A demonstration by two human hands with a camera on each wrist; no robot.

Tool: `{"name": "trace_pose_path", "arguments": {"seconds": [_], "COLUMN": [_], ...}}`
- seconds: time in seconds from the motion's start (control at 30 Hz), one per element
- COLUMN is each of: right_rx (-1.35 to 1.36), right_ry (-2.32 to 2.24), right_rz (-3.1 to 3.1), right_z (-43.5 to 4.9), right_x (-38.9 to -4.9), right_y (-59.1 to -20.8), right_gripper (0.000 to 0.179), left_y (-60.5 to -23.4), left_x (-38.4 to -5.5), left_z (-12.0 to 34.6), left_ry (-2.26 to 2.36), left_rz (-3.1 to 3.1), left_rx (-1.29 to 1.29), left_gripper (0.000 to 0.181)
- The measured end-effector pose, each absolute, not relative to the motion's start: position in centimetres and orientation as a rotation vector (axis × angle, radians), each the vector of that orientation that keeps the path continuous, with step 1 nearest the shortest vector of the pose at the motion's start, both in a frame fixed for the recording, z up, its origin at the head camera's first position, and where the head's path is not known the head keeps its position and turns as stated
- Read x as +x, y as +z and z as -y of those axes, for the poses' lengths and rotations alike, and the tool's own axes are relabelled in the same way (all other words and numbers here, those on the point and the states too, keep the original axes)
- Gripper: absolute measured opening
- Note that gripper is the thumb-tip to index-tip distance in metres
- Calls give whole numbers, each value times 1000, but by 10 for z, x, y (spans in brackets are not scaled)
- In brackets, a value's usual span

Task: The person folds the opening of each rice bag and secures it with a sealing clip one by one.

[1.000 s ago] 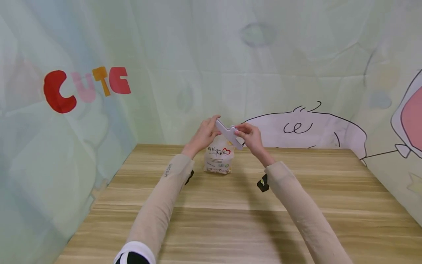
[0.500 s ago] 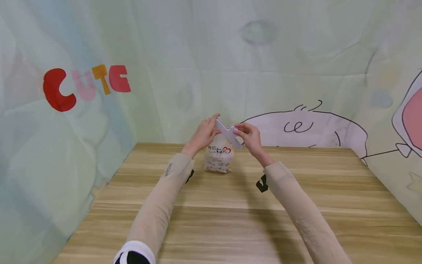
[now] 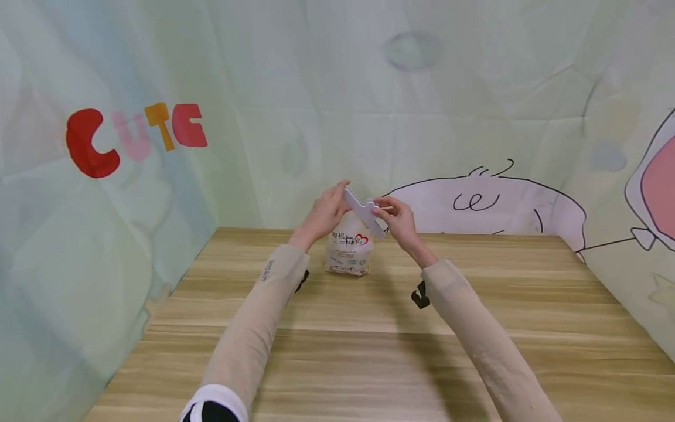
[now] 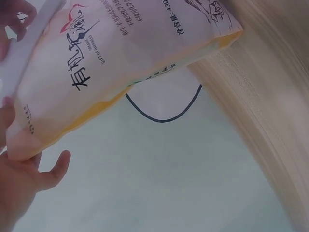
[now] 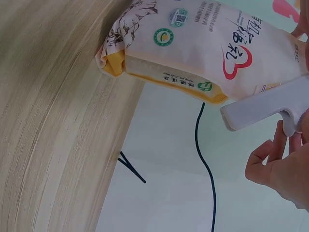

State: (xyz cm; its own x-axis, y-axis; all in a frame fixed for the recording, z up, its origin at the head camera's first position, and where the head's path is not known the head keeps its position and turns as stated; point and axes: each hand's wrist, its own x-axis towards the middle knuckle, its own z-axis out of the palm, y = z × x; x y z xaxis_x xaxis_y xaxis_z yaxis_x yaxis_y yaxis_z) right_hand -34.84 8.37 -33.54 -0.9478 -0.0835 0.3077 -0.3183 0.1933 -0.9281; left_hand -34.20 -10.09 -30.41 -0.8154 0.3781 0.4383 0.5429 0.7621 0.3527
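Observation:
A whitish printed bag (image 3: 348, 256) with dark lettering and a red heart stands on the wooden table. Across its top lies a pale grey bag clip (image 3: 362, 210), slanting down to the right. My right hand (image 3: 399, 223) pinches the clip's handle between thumb and fingers. In the left wrist view, my left hand (image 4: 24, 189) pinches the bag's top corner, thumb in front next to the clip's end and some fingers behind. The right wrist view has the clip bar (image 5: 260, 107) against the bag's upper part, with my right fingers (image 5: 277, 166) under its handle.
The wood-grain table (image 3: 337, 351) extends toward me and to both sides. Close behind the bag hangs a pale printed backdrop (image 3: 295, 117) with cartoon drawings. A black wrist device (image 3: 420, 295) hangs below my right cuff.

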Motion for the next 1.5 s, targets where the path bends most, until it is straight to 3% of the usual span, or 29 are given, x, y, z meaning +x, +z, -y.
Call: {"name": "trace_pose_path", "arguments": {"seconds": [0.43, 0.87, 1.5], "right_rx": [509, 376, 348], "right_ry": [1734, 1673, 1471], "right_rz": [2395, 2382, 2406], "right_z": [-89, -85, -75], "right_x": [-350, -346, -346], "right_y": [-354, -376, -377], "right_gripper": [45, 27, 13], "left_y": [-298, -298, -300], "left_x": [-341, -339, -339], "left_z": [97, 91, 78], "left_ry": [-474, -328, -240], "left_rz": [2591, 2518, 2492], "left_rx": [-653, -629, -467], "left_gripper": [36, 25, 22]}}
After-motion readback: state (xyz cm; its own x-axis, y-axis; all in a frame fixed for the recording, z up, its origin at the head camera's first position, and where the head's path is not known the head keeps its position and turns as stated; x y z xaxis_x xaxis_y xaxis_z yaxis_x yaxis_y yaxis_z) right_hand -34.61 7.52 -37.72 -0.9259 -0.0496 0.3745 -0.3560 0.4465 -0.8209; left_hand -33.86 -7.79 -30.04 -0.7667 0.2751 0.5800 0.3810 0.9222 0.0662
